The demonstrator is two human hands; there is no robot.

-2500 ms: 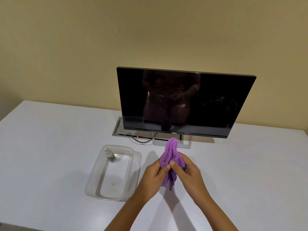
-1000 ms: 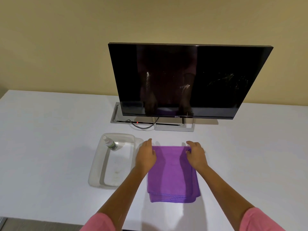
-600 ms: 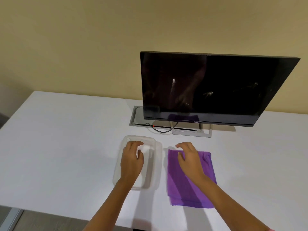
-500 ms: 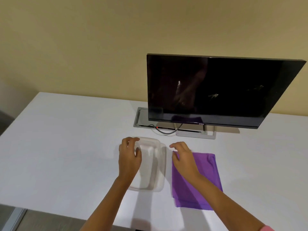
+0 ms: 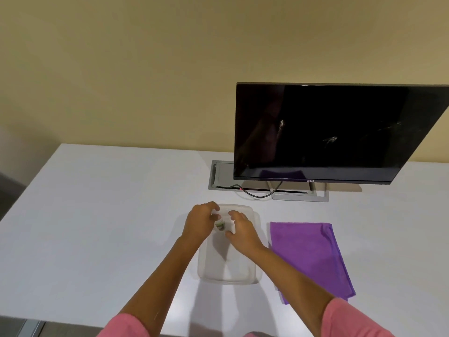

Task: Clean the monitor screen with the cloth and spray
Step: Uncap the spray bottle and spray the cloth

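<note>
Your left hand (image 5: 199, 223) and right hand (image 5: 243, 230) are both over the far end of the clear plastic tub (image 5: 228, 268), which sits on the white surface (image 5: 102, 215). The small spray bottle (image 5: 220, 225) lies between them: your left fingers (image 5: 211, 207) curl around its left side and appear to hold it, though blur hides how firm that grip is. Your right fingers (image 5: 235, 214) are spread in a loose curl just beside the bottle on its right; whether they touch it cannot be told. The purple cloth (image 5: 311, 254) lies folded flat on the surface just to the right of the tub, clear of both hands. The monitor (image 5: 328, 132) stands upright behind the cloth, its dark screen showing pale smears.
</note>
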